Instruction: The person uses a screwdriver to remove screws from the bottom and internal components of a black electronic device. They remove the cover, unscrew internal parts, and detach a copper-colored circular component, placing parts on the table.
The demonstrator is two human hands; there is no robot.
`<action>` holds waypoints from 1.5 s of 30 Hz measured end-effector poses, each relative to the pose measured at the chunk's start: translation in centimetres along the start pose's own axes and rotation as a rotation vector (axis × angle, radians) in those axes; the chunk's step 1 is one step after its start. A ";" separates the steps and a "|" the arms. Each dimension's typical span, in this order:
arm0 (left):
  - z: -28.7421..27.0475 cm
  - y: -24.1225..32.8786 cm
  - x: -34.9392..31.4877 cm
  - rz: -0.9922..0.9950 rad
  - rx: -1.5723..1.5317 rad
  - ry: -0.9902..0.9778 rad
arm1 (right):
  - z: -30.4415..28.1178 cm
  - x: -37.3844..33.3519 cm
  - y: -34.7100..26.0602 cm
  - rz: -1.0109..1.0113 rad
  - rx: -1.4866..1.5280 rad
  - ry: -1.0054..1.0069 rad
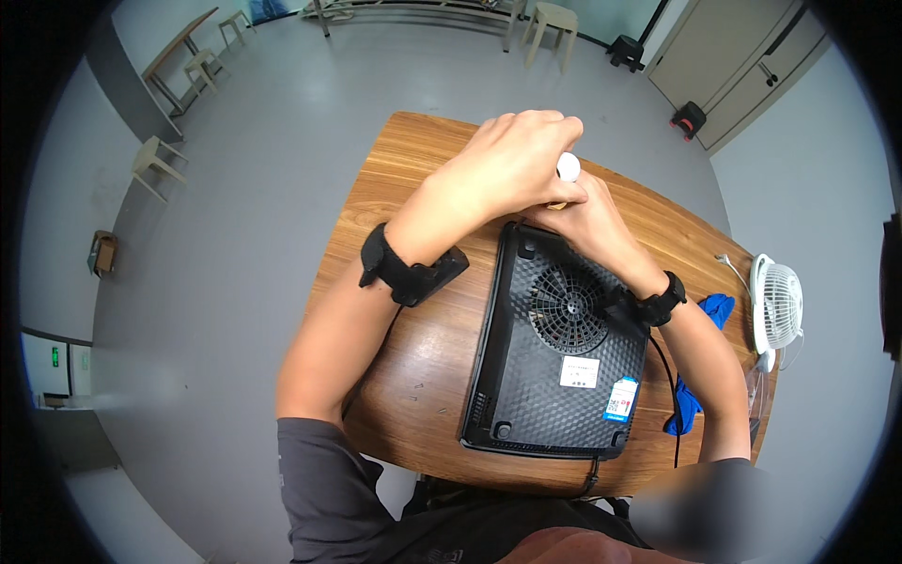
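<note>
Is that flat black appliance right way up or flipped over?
The black appliance lies upside down: its fan grille and corner feet face up.

Table (432, 348): appliance (540, 367), fan (778, 305), cloth (689, 406) perhaps

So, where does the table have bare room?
Bare: the table's far-left corner beyond the left forearm; between right hand and white fan. Left of the upturned induction cooker, room beside dark bits. Its right is crowded: cable, blue cloth.

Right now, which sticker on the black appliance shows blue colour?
The lower-right sticker on the appliance; the other sticker, nearer the round grille, is white with dark print.
</note>
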State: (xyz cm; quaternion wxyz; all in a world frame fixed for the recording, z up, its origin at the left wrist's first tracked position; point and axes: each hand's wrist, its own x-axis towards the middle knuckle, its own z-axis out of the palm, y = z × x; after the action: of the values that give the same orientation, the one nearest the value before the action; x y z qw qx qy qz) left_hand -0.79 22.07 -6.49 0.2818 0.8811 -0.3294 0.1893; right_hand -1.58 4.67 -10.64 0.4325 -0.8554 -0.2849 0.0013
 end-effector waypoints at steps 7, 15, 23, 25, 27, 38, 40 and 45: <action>-0.8 -0.3 -0.6 -0.036 0.030 0.004 | 0.0 0.3 0.6 0.036 0.004 -0.041; -0.5 -1.5 -0.2 0.022 -0.155 -0.066 | 0.1 -0.2 1.0 -0.071 0.011 -0.030; -0.8 1.4 0.1 -0.160 0.157 -0.055 | 0.1 -0.2 1.7 -0.028 0.010 0.040; -0.6 0.7 -0.3 -0.076 0.070 -0.041 | -0.3 -0.2 1.2 0.003 -0.023 0.001; -0.6 -0.2 -0.5 0.030 -0.062 -0.043 | -0.8 -0.2 -0.1 0.095 -0.049 -0.082; -1.8 0.7 -0.2 -0.037 -0.075 -0.087 | 0.2 0.0 0.4 0.015 -0.015 -0.019; -2.1 0.8 -0.1 -0.051 -0.083 -0.098 | 0.1 0.1 0.3 0.014 -0.022 -0.013; -1.8 0.5 -0.4 -0.013 -0.087 -0.066 | 0.1 0.1 0.4 0.024 -0.049 -0.022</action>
State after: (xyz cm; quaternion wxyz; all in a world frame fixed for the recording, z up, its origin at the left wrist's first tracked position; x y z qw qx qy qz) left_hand -1.67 23.04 -5.13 0.3098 0.8759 -0.3408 0.1438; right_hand -1.34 4.59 -10.96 0.4084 -0.8691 -0.2791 0.0088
